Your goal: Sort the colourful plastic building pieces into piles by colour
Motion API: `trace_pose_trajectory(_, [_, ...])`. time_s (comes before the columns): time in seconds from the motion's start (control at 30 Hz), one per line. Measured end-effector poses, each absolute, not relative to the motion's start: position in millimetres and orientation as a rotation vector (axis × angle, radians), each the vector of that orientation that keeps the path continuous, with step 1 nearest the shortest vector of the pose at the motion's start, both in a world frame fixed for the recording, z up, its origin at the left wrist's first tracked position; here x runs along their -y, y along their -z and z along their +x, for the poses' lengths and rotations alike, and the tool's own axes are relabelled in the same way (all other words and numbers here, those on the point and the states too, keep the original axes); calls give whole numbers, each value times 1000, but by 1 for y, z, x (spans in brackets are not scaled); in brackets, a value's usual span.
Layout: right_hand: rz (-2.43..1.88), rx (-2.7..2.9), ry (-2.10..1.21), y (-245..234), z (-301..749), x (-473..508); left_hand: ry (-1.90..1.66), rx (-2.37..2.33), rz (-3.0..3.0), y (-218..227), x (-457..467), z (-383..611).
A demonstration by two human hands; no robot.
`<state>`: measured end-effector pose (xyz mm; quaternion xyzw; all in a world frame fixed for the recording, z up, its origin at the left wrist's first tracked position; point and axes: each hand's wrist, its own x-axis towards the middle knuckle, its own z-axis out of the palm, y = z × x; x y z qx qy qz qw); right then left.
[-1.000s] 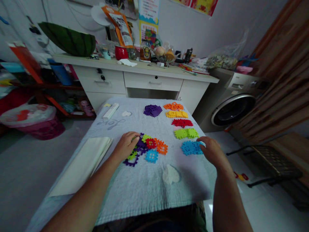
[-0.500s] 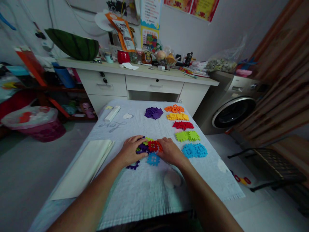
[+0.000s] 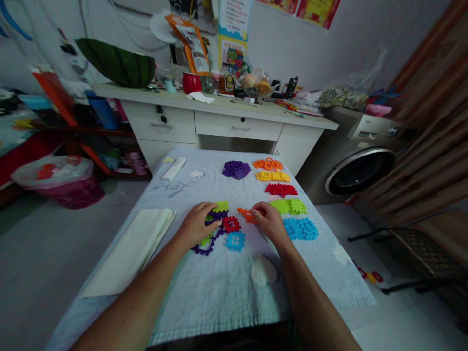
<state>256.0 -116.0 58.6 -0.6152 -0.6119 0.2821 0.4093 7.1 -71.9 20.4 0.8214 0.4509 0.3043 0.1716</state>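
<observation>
A mixed heap of coloured plastic interlocking tiles (image 3: 224, 230) lies in the middle of a pale blue towel (image 3: 219, 287) spread on a table. My left hand (image 3: 197, 224) rests flat on the left of the heap, over purple and green pieces. My right hand (image 3: 268, 222) pinches an orange tile (image 3: 246, 213) at the heap's right edge. A red tile (image 3: 231, 224) and a blue tile (image 3: 235, 240) lie between my hands. Sorted stacks sit beyond: purple (image 3: 236, 169), orange (image 3: 267, 164), yellow (image 3: 272, 176), red (image 3: 281, 189), green (image 3: 290, 206), blue (image 3: 302, 228).
A folded cream cloth (image 3: 133, 248) lies at the towel's left. A white tube (image 3: 174, 168) sits at the far left corner. Behind stand a cluttered white desk (image 3: 234, 124), a washing machine (image 3: 360, 165) and a dark chair (image 3: 420, 253) at right.
My right hand came from the blue stack to the mixed heap, then drew back right with an orange tile pinched in it. My left hand stayed on the heap.
</observation>
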Motion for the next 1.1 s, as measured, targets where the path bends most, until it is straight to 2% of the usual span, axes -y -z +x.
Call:
trace_pose_trajectory(0.33, [-1416,1300,-830,-37,254,112,-914,-1286,2261,-25,73,6])
trace_pose_trajectory(0.57, [-1572,1728,-313,-36,256,116,-970,-1316,2230,-20,69,3])
trace_pose_trajectory(0.67, [-1637,1867,-270,-36,255,119,-963,-1320,2215,-21,70,2])
trace_pose_trajectory(1.1, [-1699,1866,-303,-36,258,114,-342,-1304,2300,-31,79,-22])
